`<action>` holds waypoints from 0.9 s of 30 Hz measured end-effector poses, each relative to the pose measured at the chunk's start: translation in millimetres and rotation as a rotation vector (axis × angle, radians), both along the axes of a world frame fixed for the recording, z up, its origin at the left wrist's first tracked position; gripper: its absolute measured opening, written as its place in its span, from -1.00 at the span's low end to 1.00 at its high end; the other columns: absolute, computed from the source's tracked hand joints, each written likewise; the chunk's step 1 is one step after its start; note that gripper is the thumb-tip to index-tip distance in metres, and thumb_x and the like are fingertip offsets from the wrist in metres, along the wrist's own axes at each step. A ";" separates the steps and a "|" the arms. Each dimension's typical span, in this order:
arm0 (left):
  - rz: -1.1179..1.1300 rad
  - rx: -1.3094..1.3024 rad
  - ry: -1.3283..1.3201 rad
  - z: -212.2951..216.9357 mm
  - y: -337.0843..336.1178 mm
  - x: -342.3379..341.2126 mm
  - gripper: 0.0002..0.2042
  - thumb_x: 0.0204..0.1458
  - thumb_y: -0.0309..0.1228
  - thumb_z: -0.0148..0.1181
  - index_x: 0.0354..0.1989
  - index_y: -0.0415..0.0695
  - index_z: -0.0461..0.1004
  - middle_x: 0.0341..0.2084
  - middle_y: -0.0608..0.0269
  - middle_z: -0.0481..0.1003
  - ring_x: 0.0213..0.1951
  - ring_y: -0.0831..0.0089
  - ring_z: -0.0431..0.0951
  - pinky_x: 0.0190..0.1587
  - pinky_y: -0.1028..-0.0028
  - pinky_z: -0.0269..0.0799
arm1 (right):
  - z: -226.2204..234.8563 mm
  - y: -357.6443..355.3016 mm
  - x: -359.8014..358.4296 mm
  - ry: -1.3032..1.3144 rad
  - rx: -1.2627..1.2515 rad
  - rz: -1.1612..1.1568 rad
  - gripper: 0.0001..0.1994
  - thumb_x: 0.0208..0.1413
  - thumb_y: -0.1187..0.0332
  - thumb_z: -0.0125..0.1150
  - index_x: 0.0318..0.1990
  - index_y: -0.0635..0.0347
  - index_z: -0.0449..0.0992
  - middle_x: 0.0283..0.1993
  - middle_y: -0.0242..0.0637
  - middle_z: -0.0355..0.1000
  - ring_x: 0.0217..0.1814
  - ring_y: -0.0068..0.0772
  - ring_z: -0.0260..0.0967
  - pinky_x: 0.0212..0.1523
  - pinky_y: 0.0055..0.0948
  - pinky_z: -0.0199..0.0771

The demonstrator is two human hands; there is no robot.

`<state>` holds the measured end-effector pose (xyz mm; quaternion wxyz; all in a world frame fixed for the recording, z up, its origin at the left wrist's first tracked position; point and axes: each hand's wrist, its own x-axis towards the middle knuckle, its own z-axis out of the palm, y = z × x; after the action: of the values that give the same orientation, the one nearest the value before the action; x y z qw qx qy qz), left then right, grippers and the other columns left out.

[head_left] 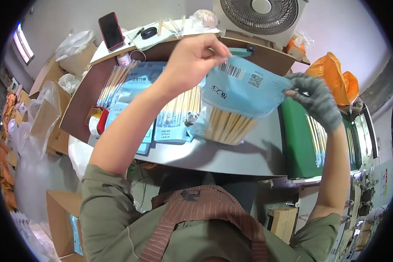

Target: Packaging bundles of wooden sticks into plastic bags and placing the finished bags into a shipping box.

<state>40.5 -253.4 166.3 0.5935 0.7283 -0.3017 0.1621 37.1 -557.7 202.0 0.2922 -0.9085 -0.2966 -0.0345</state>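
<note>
The bag (244,89) is stretched between the two hands over the table (257,159), its upper edge sloping from far left to near right. The left grip (196,59) is pinched narrow on the far left corner, thumb against fingers; the bag lies to the right and near of it. The gloved right grip (314,98) is closed on the right corner, so the bag lies to its left. Of the two, the right grip is nearer the person, and the left reaches farther across the table.

The sticks (231,126) fill the near, clear end of the bag, on the near side of both grips. Their long axis runs near to far, with the far ends leaning right. Whether the bag's near end touches the table, I cannot tell. Flat packs (170,134) lie just left of it; a green bin (299,148) stands to the right, beneath the gloved wrist.
</note>
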 end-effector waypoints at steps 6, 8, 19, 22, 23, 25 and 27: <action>0.138 0.135 -0.270 16.3 5.5 -0.4 -0.96 -0.04 -0.63 0.11 -0.43 -0.29 0.38 -0.55 0.13 0.48 -0.47 0.41 0.51 -0.43 0.45 0.37 | 34.0 14.3 -16.7 0.004 -0.064 -0.250 -0.75 -0.03 0.44 0.29 -0.16 0.30 0.54 -0.09 -0.25 0.45 -0.06 -0.47 0.38 0.04 -0.48 0.34; 0.153 0.266 -0.361 17.4 8.9 14.1 -0.95 -0.09 -0.65 0.06 -0.44 -0.30 0.34 -0.55 0.03 0.45 -0.46 0.15 0.48 -0.38 0.35 0.36 | 32.8 18.3 -0.6 -0.029 -0.073 -0.131 -0.75 -0.02 0.45 0.29 -0.15 0.31 0.54 -0.08 -0.26 0.45 -0.07 -0.49 0.37 0.04 -0.48 0.35; 0.489 0.464 -0.664 71.4 88.5 68.7 -0.90 -0.08 -0.44 0.15 -0.46 -0.21 0.41 -0.23 0.05 0.44 -0.21 0.13 0.46 0.00 0.18 0.17 | 67.8 83.7 85.3 -0.573 0.100 0.020 -0.83 -0.03 0.51 0.27 -0.23 0.24 0.55 -0.23 -0.34 0.50 -0.23 -0.49 0.42 -0.18 -0.54 0.42; 0.750 0.837 -0.891 40.1 101.0 -2.5 -0.81 -0.05 -0.66 0.03 -0.23 -0.24 0.42 -0.27 0.10 0.42 -0.21 0.16 0.47 -0.21 0.37 0.42 | 13.8 116.1 39.0 -0.962 -0.071 -0.005 -0.78 -0.06 0.50 0.27 -0.19 0.19 0.53 -0.22 -0.24 0.48 -0.23 -0.33 0.43 -0.17 -0.48 0.43; 0.707 0.810 -0.831 9.6 105.4 -16.7 -0.81 -0.07 -0.65 0.05 -0.24 -0.24 0.43 -0.25 0.10 0.43 -0.17 0.16 0.48 -0.18 0.38 0.44 | -19.7 109.7 39.6 -1.014 -0.250 -0.051 -0.75 -0.07 0.47 0.25 -0.16 0.18 0.50 -0.18 -0.22 0.45 -0.18 -0.22 0.42 -0.14 -0.38 0.44; 0.637 0.889 -0.655 -62.0 115.0 -46.9 -0.79 -0.16 -0.58 0.07 -0.27 -0.23 0.40 -0.20 0.11 0.41 -0.16 0.17 0.45 -0.14 0.29 0.38 | -104.8 107.8 28.0 -1.040 -0.484 -0.002 -0.79 -0.04 0.41 0.19 -0.19 0.12 0.51 -0.09 -0.26 0.43 -0.05 -0.19 0.37 -0.08 -0.25 0.42; 0.557 1.026 -0.493 -123.9 120.4 -79.5 -0.82 -0.20 -0.51 0.06 -0.34 -0.21 0.39 -0.24 0.16 0.40 -0.24 0.28 0.42 -0.18 0.37 0.37 | -169.5 127.2 5.1 -0.807 -0.392 0.199 -0.79 -0.02 0.36 0.12 -0.21 0.15 0.53 -0.10 -0.19 0.45 -0.07 -0.17 0.39 -0.03 -0.17 0.37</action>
<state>-39.0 -133.0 42.4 0.0177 0.9126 -0.2679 0.3083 42.2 -430.5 32.5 -0.0223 -0.8275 -0.4736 -0.3007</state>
